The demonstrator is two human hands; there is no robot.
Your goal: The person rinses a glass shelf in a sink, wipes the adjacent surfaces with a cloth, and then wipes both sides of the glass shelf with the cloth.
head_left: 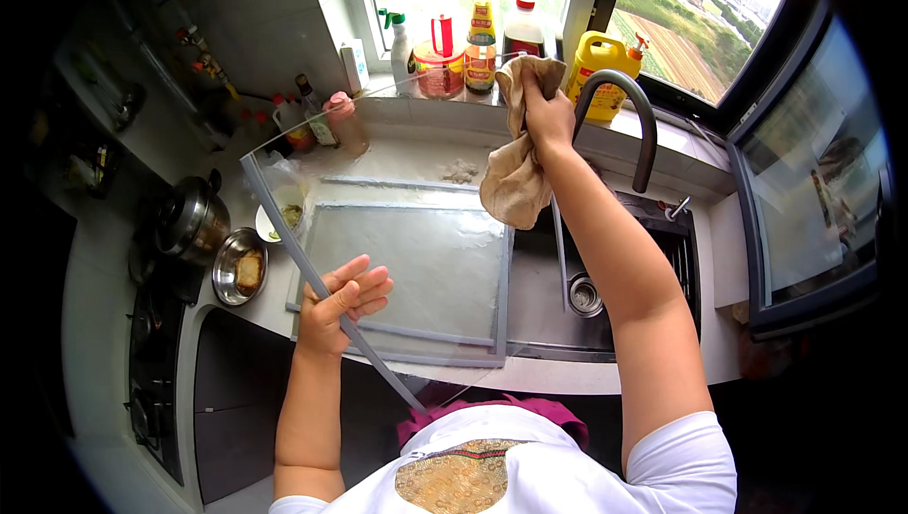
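Observation:
My left hand (348, 306) grips the grey edge strip of a clear glass shelf (301, 254), thumb on one side and fingers stretched along the other. The shelf is held up at a tilt above the counter. My right hand (550, 121) clutches a crumpled beige cloth (515, 183) at the shelf's far right part. Beneath the raised shelf, another grey-framed glass shelf (407, 273) lies flat on the countertop, its right side at the sink's edge. How firmly the cloth presses the glass, I cannot tell.
A dark sink (549, 334) with a curved faucet (651, 136) is at right. Bottles and a yellow jug (605, 65) line the windowsill. At left stand a metal bowl with food (239, 268), a white bowl (277, 221) and a pot (192, 221). An open window sash (813, 174) juts in at right.

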